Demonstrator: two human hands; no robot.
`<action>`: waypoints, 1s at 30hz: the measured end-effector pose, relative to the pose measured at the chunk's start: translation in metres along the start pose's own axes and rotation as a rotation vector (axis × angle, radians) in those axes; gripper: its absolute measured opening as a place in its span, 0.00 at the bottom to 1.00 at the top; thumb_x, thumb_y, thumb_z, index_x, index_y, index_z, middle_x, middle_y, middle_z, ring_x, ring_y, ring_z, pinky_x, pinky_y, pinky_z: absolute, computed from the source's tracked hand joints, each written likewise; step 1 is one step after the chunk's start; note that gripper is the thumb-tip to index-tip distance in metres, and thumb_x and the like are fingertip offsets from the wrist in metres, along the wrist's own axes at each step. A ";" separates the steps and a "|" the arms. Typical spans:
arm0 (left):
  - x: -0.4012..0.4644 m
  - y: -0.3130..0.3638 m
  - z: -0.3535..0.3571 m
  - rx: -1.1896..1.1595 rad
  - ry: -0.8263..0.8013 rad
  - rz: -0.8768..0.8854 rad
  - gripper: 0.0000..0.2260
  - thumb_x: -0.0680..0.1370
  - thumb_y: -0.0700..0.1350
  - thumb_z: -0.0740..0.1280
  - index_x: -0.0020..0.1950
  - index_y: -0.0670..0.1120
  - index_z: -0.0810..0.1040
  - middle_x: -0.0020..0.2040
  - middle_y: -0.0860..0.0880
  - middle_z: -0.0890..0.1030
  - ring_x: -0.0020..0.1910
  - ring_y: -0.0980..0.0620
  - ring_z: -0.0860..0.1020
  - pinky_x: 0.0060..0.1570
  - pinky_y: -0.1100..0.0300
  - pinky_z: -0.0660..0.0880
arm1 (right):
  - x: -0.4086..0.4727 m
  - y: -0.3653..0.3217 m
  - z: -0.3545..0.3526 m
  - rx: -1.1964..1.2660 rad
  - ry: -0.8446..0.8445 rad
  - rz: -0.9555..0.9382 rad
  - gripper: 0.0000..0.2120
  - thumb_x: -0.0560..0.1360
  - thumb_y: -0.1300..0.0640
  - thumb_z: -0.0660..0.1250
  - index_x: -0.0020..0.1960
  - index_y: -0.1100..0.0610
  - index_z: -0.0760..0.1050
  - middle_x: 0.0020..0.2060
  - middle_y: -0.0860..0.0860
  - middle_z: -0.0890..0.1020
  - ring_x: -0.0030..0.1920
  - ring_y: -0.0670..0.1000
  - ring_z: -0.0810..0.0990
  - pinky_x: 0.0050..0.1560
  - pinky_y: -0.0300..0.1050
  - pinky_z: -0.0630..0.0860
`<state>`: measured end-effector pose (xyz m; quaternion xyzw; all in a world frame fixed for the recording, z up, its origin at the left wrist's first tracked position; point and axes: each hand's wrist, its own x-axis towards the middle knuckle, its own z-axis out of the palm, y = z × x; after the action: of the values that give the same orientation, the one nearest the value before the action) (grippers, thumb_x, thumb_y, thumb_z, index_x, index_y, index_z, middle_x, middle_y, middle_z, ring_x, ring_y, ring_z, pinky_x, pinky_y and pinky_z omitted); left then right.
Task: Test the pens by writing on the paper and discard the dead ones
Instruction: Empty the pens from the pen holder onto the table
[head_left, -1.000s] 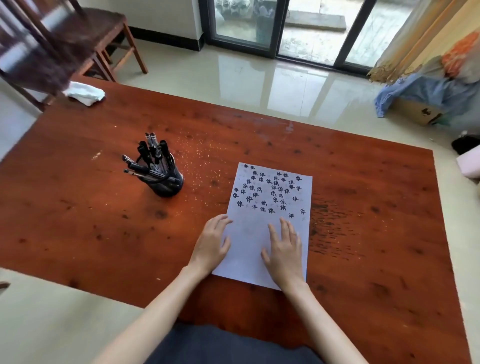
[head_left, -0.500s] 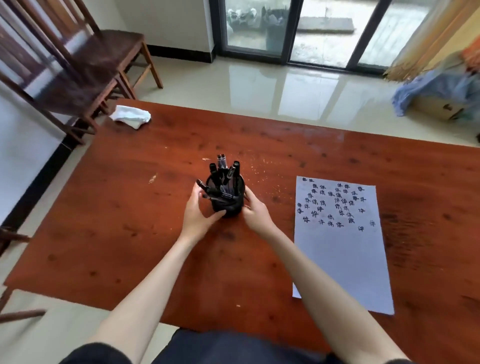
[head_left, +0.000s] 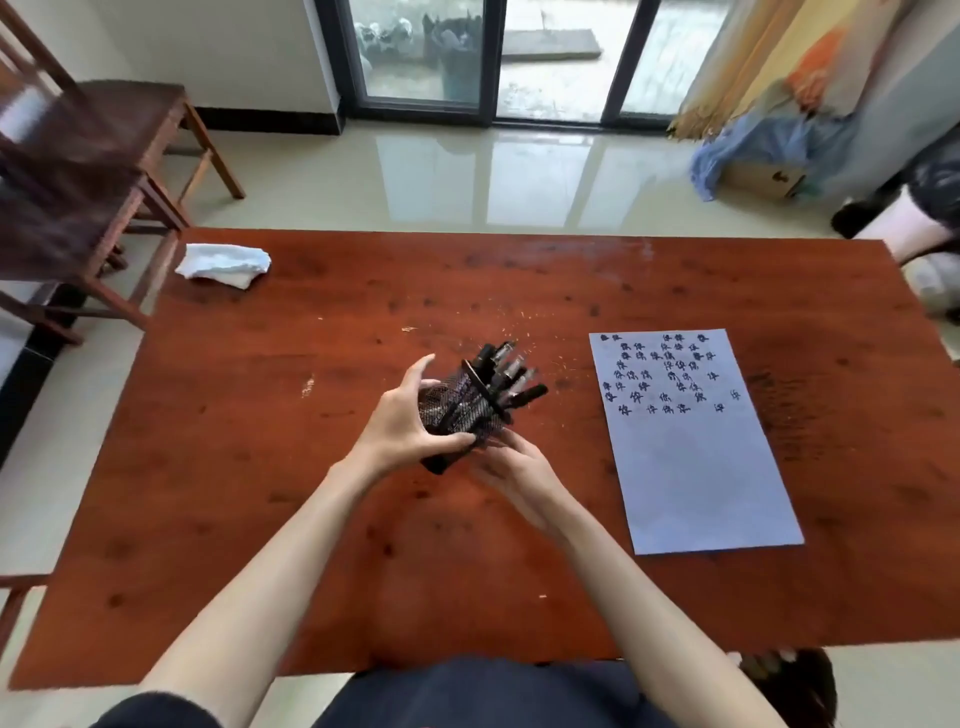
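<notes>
The left hand (head_left: 402, 434) grasps a black mesh pen holder (head_left: 457, 410), tipped on its side above the surface (head_left: 260, 493), mouth pointing away from the hand. The right hand (head_left: 511, 473), fingers loosely spread and grasping nothing, cups beneath the holder. The pens (head_left: 511, 376) jut from the mouth. Risk: they may spill all at once and roll beyond the hands, off the surface or across the paper (head_left: 691, 457) lying to the right of the right hand.

Open counter (head_left: 260, 493) across lower left and centre of frame. Blocking: paper (head_left: 691, 467) at right, white cloth (head_left: 223, 264) upper left, tilted pen holder (head_left: 460, 410) mid-frame between hands.
</notes>
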<state>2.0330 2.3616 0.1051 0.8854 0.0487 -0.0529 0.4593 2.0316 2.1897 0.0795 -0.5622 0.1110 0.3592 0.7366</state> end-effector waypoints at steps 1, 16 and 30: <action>0.000 0.000 -0.003 0.123 -0.050 0.043 0.44 0.61 0.50 0.79 0.71 0.43 0.61 0.62 0.45 0.75 0.61 0.49 0.74 0.61 0.60 0.67 | -0.003 0.000 -0.001 -0.038 0.058 0.002 0.14 0.75 0.71 0.55 0.54 0.57 0.72 0.45 0.52 0.80 0.43 0.46 0.80 0.48 0.38 0.76; -0.002 0.017 -0.045 0.916 0.285 0.733 0.35 0.59 0.42 0.79 0.63 0.44 0.71 0.61 0.46 0.78 0.62 0.48 0.71 0.70 0.54 0.54 | -0.038 0.008 -0.053 -0.381 0.593 -0.181 0.15 0.75 0.69 0.54 0.39 0.55 0.73 0.35 0.53 0.80 0.34 0.50 0.80 0.45 0.48 0.77; -0.016 -0.035 -0.024 -0.005 0.633 -0.113 0.35 0.60 0.44 0.80 0.62 0.41 0.69 0.60 0.41 0.76 0.58 0.45 0.75 0.59 0.53 0.71 | -0.032 -0.006 -0.069 -0.536 0.758 -0.306 0.11 0.74 0.69 0.56 0.43 0.57 0.74 0.36 0.52 0.80 0.35 0.51 0.79 0.33 0.27 0.69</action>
<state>2.0139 2.4006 0.0928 0.8526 0.2384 0.2000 0.4197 2.0291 2.1132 0.0779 -0.8332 0.1911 0.0329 0.5178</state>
